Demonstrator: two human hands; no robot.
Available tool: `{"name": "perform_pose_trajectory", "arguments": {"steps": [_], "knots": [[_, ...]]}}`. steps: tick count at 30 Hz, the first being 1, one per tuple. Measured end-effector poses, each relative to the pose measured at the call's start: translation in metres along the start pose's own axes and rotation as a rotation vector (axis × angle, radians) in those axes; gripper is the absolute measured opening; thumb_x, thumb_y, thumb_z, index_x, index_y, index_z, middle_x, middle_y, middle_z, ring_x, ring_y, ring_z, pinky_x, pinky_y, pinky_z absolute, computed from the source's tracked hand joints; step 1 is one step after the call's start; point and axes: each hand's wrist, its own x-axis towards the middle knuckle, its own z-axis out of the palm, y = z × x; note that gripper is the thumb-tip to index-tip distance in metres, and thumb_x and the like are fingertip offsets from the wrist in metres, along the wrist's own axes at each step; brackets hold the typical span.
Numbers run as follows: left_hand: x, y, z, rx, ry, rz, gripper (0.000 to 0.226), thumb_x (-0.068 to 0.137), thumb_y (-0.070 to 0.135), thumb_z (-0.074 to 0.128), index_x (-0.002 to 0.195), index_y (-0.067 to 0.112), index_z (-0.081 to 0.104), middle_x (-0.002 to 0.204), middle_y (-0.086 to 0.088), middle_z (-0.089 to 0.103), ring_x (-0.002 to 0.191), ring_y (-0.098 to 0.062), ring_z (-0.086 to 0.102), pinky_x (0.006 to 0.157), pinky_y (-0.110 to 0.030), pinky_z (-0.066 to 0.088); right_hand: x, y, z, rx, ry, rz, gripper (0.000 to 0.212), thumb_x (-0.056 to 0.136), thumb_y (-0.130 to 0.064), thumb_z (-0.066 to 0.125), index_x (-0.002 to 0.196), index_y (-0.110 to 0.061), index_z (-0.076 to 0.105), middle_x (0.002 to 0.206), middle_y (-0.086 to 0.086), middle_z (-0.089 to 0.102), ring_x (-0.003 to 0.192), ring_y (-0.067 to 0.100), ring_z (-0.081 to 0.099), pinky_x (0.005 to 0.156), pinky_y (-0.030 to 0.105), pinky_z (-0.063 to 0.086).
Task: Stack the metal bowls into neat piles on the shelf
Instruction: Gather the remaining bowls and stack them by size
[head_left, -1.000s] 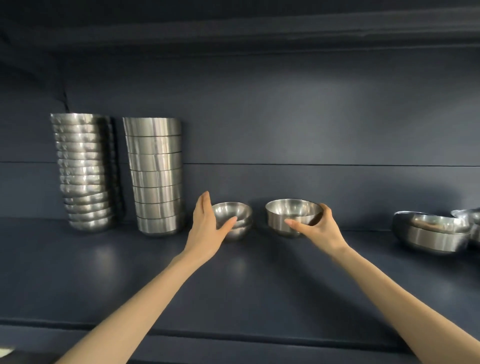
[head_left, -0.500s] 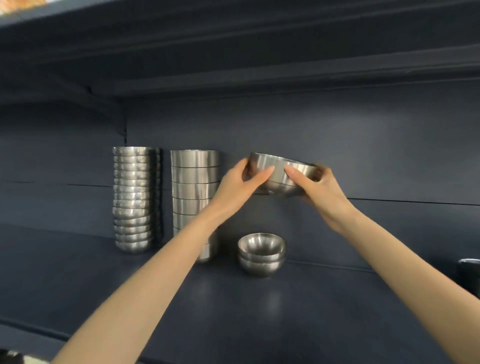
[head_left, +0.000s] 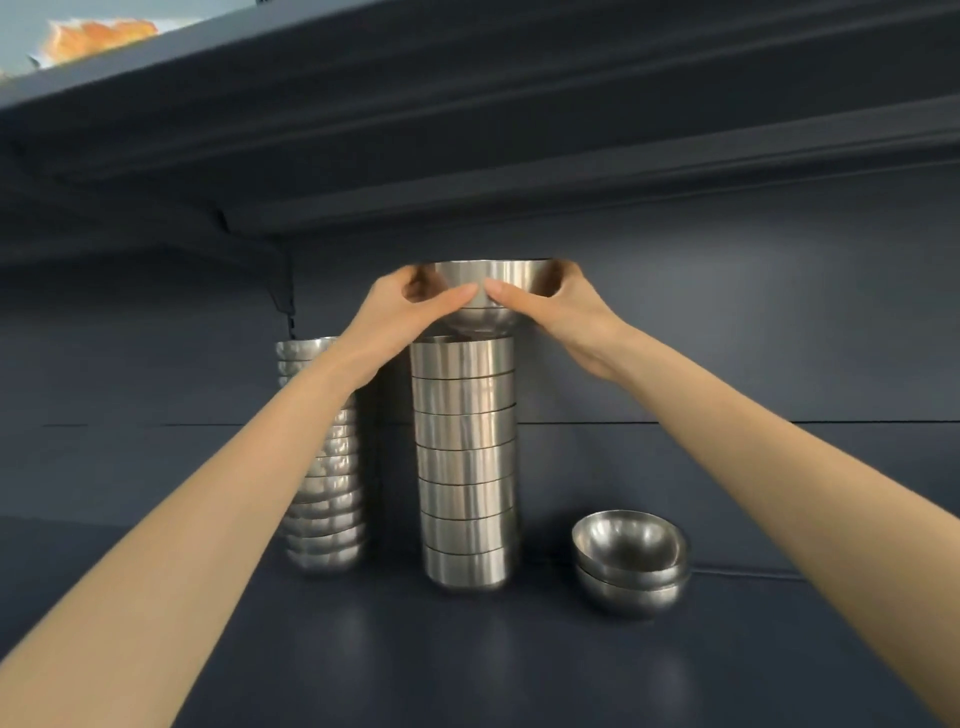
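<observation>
Since half a second before, I had carried the bowl (head_left: 493, 271) leftward from beside the tall stack (head_left: 465, 457) to right over it, and had levelled it from its tilt. My view had also drawn closer to the piles.

Both my hands gripped the bowl. My left hand (head_left: 400, 312) held its left side and my right hand (head_left: 566, 312) its right. Each thumb lay pressed along the near wall, and the two tips almost met at the middle. My other fingers curled round the sides toward the back, mostly hidden behind the metal.

The bowl sat upright with its rim level and its rounded base directly above the open top of the tall stack. I could not tell whether the base already touched the topmost rim or hung just clear of it.

The tall stack of straight-sided bowls stood on the dark shelf (head_left: 467, 670) near the back wall. Just to its left stood the rounded stack (head_left: 327, 519), partly hidden behind my left forearm. To the right, apart from the tall stack, a pair of bowls (head_left: 631, 564) rested nested one in the other, mouths up. The upper shelf (head_left: 467, 104) ran close above the bowl I held.
</observation>
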Motion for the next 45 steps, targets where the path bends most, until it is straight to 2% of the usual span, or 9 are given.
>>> {"name": "perform_pose_trajectory", "arguments": {"steps": [6,9,16,21,25,30,38,41,45], "knots": [[0.029,-0.029,-0.015,-0.060,-0.003,-0.017,0.059,0.083,0.044,0.068,0.131,0.012,0.052,0.127,0.008,0.054,0.113,-0.002,0.049,0.076,-0.005,0.035,0.027,0.002,0.027,-0.038,0.032,0.007,0.105,0.075,-0.052,0.076,0.152,-0.011,0.017,0.153,0.005,0.032,0.139,0.021,0.034,0.104,0.028,0.033],[0.040,-0.047,-0.014,-0.115,-0.011,-0.039,0.068,0.083,0.041,0.069,0.139,0.012,0.045,0.135,0.008,0.048,0.123,-0.003,0.042,0.091,-0.014,0.034,0.035,0.009,0.035,-0.061,0.028,0.030,0.104,0.074,-0.053,0.076,0.150,-0.011,0.019,0.152,0.004,0.033,0.138,0.020,0.035,0.106,0.029,0.033],[0.045,-0.084,-0.004,-0.194,-0.050,-0.050,0.063,0.080,0.042,0.072,0.134,0.018,0.050,0.137,0.006,0.051,0.128,-0.008,0.044,0.107,-0.025,0.035,0.038,0.034,0.045,-0.127,0.042,0.064,0.105,0.067,-0.060,0.079,0.146,-0.013,0.029,0.147,0.000,0.042,0.135,0.017,0.040,0.114,0.038,0.035],[0.043,-0.095,0.006,-0.239,-0.073,-0.060,0.066,0.081,0.042,0.072,0.138,0.019,0.048,0.136,0.005,0.053,0.126,-0.009,0.047,0.101,-0.021,0.037,0.034,0.048,0.046,-0.134,0.036,0.102,0.098,0.069,-0.060,0.077,0.143,-0.014,0.032,0.140,-0.003,0.049,0.128,0.015,0.048,0.110,0.037,0.040],[0.041,-0.099,0.008,-0.248,-0.079,-0.060,0.070,0.082,0.045,0.070,0.141,0.020,0.044,0.139,0.005,0.051,0.128,-0.009,0.045,0.103,-0.021,0.036,0.029,0.049,0.049,-0.120,0.028,0.095,0.116,0.057,-0.071,0.076,0.146,-0.014,0.027,0.144,-0.003,0.046,0.132,0.015,0.045,0.112,0.038,0.038],[0.041,-0.098,0.007,-0.239,-0.085,-0.061,0.077,0.081,0.051,0.068,0.146,0.021,0.038,0.146,0.006,0.044,0.134,-0.011,0.040,0.111,-0.027,0.032,0.030,0.050,0.050,-0.130,0.045,0.106,0.101,0.069,-0.066,0.072,0.144,-0.013,0.031,0.142,-0.001,0.048,0.130,0.016,0.047,0.112,0.038,0.038],[0.038,-0.100,0.007,-0.207,-0.171,-0.060,0.083,0.081,0.048,0.069,0.149,0.022,0.031,0.142,0.011,0.045,0.129,-0.007,0.041,0.104,-0.023,0.034,0.027,0.048,0.053,-0.171,0.055,0.135,0.088,0.081,-0.061,0.065,0.144,-0.010,0.029,0.140,-0.002,0.045,0.128,0.015,0.044,0.112,0.035,0.035],[0.035,-0.101,0.006,-0.185,-0.195,-0.062,0.083,0.081,0.044,0.070,0.149,0.020,0.028,0.143,0.009,0.043,0.129,-0.005,0.038,0.098,-0.020,0.032,0.023,0.048,0.053,-0.206,0.040,0.163,0.088,0.079,-0.061,0.066,0.141,-0.009,0.031,0.127,-0.004,0.046,0.118,0.014,0.046,0.111,0.039,0.038],[0.021,-0.114,0.002,-0.155,-0.229,-0.152,0.119,0.058,0.066,0.070,0.153,0.017,0.018,0.155,0.001,0.030,0.141,-0.015,0.030,0.113,-0.032,0.030,0.010,0.063,0.055,-0.209,-0.004,0.216,0.091,0.076,-0.058,0.072,0.142,-0.013,0.026,0.131,-0.001,0.047,0.123,0.018,0.049,0.106,0.038,0.043]]}}
